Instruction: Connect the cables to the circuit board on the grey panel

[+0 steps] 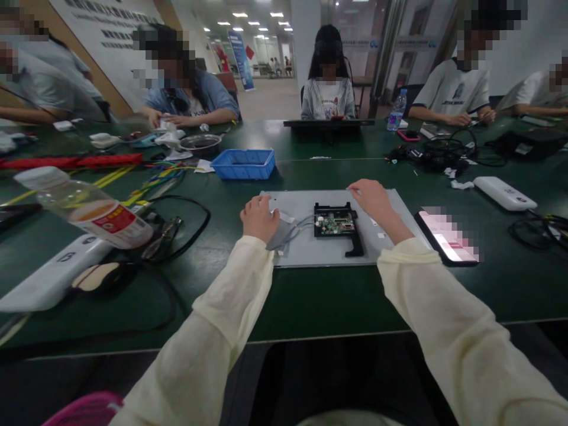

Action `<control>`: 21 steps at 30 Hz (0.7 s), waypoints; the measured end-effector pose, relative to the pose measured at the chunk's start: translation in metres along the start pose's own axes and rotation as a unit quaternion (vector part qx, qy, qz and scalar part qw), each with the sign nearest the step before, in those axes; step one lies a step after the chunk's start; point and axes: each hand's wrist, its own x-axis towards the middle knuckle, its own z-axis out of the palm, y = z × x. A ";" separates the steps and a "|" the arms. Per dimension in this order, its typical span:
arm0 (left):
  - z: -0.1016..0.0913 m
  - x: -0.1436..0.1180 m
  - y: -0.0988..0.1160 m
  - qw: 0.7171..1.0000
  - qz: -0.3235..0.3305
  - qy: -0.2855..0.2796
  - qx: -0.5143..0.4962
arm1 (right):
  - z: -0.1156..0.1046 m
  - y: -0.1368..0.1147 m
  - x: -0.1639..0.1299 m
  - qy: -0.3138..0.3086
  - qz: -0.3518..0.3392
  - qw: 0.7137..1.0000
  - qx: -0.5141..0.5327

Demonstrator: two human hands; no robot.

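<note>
A flat grey metal panel (302, 251) lies on the table in front of me. On its middle sits a green circuit board (336, 223) in a black plastic bracket (355, 244). Thin grey cables (298, 228) run from the board's left side towards my left hand (260, 220). That hand rests at the panel's left edge, fingers bent and a little apart, thumb separate. My right hand (371, 201) is over the panel's far right part, thumb and forefinger pinched together near the far edge. Whatever is between those fingertips is too small to make out.
A phone (446, 236) lies right of the panel. Behind it are a blue tray (244, 164) and a dark monitor (328, 125). To the left, a drink bottle (89, 207) leans across a white device (57, 272) among cables. Several people sit across the table.
</note>
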 end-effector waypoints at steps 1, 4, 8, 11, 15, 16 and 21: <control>0.000 0.000 0.000 1.000 0.002 0.002 0.000 | -0.003 0.011 -0.006 0.013 0.012 1.000 -0.020; 0.000 0.000 0.001 1.000 0.004 0.004 0.003 | -0.003 0.043 -0.024 -0.017 0.019 0.998 -0.062; 0.001 0.001 0.002 1.000 -0.005 0.020 0.008 | 0.008 0.069 -0.039 -0.064 -0.002 0.998 -0.018; 0.002 0.002 0.002 1.000 -0.007 0.030 0.004 | 0.010 0.073 -0.039 -0.017 0.020 0.999 0.038; 0.004 0.003 0.000 0.999 -0.002 0.034 -0.007 | 0.001 0.071 -0.037 0.030 0.049 0.996 0.066; 0.005 0.004 0.000 0.999 0.002 0.035 -0.011 | -0.001 0.071 -0.038 0.027 0.054 0.996 0.068; 0.008 0.006 -0.003 0.999 0.025 0.028 -0.020 | -0.008 0.073 -0.044 -0.076 0.047 0.994 0.066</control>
